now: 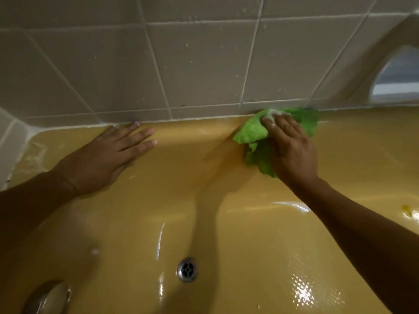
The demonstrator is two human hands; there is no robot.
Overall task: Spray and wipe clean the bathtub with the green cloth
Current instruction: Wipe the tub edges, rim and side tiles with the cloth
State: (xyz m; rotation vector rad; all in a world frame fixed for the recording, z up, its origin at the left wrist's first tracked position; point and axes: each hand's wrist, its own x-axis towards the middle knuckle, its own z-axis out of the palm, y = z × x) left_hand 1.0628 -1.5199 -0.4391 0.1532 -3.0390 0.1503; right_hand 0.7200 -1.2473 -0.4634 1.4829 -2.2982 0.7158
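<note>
Looking down into a yellow bathtub (204,211). Wet and glossy along the floor, with glare patches lower right.

Cloth (249,132): green, bunched, up on the far rim of the bathtub, right of centre, touching the bottom row of the tiled wall (192,64). Partly covered by the right hand (292,152). One fold out to the left of the thumb, one flap out below the palm, far edge out past the fingertips.

Right hand: laid on top of the cloth, fingers slightly bent over it, thumb hooked over the bunched fold; gripping and pressing at once. White foam (275,114) on thumb and nearest fingertips. Underside of the grip hidden.

Left hand (106,155): flat on the far slope of the bathtub, well apart from the cloth. Fingers straight, slightly spread, holding nothing; longest tip at the wall joint.

Drain (187,269): metal, low centre, in a dark shadow band.

Bottom left: rounded grey metal fitting (47,298), blurred and cut by the frame edge; cannot tell what. Upper right: pale recess (394,75) in the wall, cut off, contents unreadable. Right edge: small yellow-green blot (408,210), not identifiable.
</note>
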